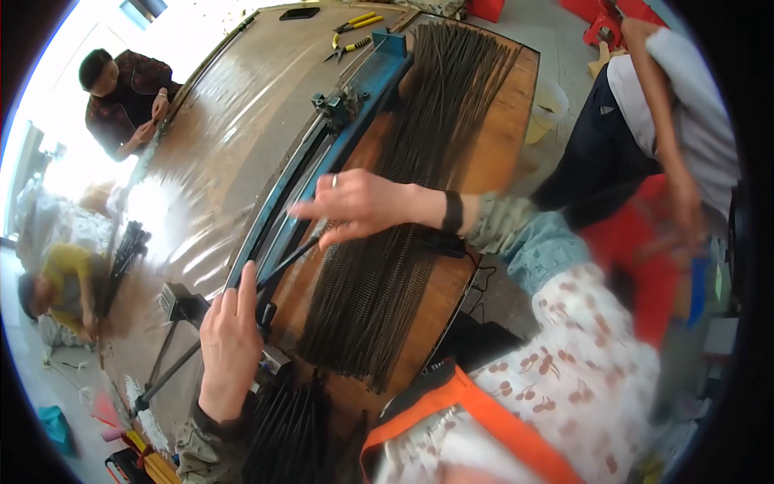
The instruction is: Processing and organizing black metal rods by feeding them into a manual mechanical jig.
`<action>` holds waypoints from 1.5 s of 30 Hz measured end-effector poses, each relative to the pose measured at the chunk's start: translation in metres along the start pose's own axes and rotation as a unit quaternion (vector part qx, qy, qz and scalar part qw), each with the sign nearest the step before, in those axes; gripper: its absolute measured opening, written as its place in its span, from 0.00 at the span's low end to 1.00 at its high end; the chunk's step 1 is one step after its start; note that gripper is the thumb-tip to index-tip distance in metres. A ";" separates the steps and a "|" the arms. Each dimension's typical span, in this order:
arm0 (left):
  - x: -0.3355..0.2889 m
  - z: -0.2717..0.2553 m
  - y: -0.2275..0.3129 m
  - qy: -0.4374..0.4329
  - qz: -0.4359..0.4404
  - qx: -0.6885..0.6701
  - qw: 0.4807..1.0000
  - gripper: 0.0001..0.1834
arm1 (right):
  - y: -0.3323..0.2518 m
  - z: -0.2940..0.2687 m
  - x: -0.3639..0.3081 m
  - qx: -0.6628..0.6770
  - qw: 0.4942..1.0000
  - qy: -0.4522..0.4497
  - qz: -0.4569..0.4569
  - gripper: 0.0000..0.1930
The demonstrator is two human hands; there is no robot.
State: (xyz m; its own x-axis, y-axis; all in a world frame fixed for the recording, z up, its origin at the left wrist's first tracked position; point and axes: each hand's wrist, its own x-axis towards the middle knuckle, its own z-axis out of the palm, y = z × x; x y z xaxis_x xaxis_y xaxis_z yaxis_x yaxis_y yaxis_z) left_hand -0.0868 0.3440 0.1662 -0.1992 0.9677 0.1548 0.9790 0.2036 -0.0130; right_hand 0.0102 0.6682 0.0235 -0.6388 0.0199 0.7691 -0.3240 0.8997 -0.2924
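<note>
My right hand (359,207) is over the middle of a long blue metal rail fixture (355,121), fingers pointing left, a ring on one finger. A thin dark rod (294,256) slants from its thumb and fingertips down toward the left hand; it appears pinched there, though the grip is partly hidden. My left hand (230,343) lies at the near end of the rail, back of the hand up and fingers stretched forward. Beside it is a small black handle (267,314). Right of the rail lies a thick layer of long, dark coil springs (367,298).
Black rods (290,431) are bundled near my left forearm. Yellow-handled pliers (352,48) and a phone (299,13) lie at the far edge. A person in dark clothes (129,101) and one in yellow (68,286) work at left; another person (677,105) stands close at right.
</note>
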 end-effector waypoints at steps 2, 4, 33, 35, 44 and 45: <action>-0.005 0.003 -0.008 0.020 -0.102 -0.009 0.995 0.23 | -0.004 0.008 0.009 0.062 0.998 -0.014 -0.018 0.22; -0.021 -0.009 -0.028 0.032 -0.081 0.020 0.996 0.13 | 0.007 0.000 0.000 -0.088 0.989 0.003 0.117 0.20; -0.158 -0.035 -0.016 0.037 -0.185 0.079 0.979 0.27 | -0.114 0.074 0.020 0.133 0.988 0.067 -0.030 0.24; -0.155 -0.032 -0.018 0.022 -0.183 0.060 0.981 0.28 | -0.121 0.066 0.021 0.066 0.991 0.071 -0.094 0.21; -0.228 -0.093 -0.079 0.152 -0.336 0.195 0.909 0.15 | -0.060 0.073 0.018 -0.012 1.000 0.013 -0.018 0.14; -0.230 -0.096 -0.083 0.170 -0.341 0.186 0.906 0.15 | -0.062 0.081 0.018 0.024 0.998 -0.038 0.051 0.12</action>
State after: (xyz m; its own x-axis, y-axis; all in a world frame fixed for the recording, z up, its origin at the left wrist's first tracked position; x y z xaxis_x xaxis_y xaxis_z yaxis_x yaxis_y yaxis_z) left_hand -0.1177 0.0904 0.2267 -0.6647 0.5101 0.5459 0.5388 0.8335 -0.1229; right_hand -0.0372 0.5776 0.0092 -0.7208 0.0749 0.6891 -0.2867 0.8730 -0.3947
